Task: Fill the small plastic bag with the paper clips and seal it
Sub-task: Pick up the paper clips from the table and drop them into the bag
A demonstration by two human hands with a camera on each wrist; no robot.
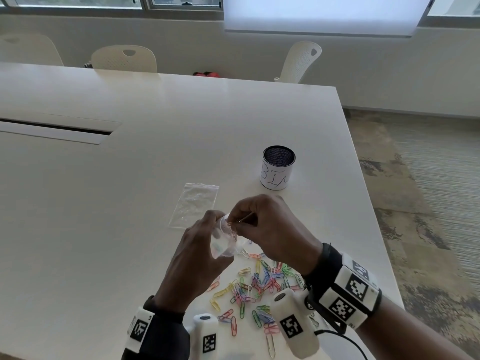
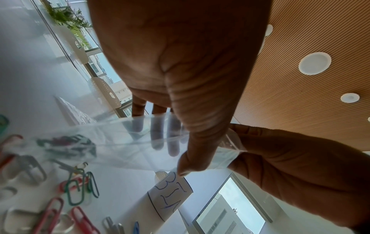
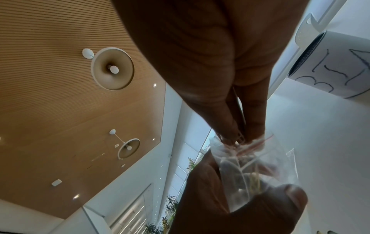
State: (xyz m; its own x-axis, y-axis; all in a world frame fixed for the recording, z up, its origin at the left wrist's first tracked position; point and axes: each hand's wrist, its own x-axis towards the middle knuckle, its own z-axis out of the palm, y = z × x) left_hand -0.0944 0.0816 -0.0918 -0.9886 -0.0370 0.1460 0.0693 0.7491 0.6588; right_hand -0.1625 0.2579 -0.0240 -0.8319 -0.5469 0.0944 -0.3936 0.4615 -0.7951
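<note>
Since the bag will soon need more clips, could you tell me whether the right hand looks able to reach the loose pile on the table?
Probably yes: the pile of paper clips lies just below the right hand, nothing between, though its fingers pinch clips at the bag mouth.

Both forearms reach in from the lower frame edge, meeting at centre. The left grip curls, thumb and fingers closed around what it holds; the right grip pinches with thumb and fingertips pointing down-left.
</note>
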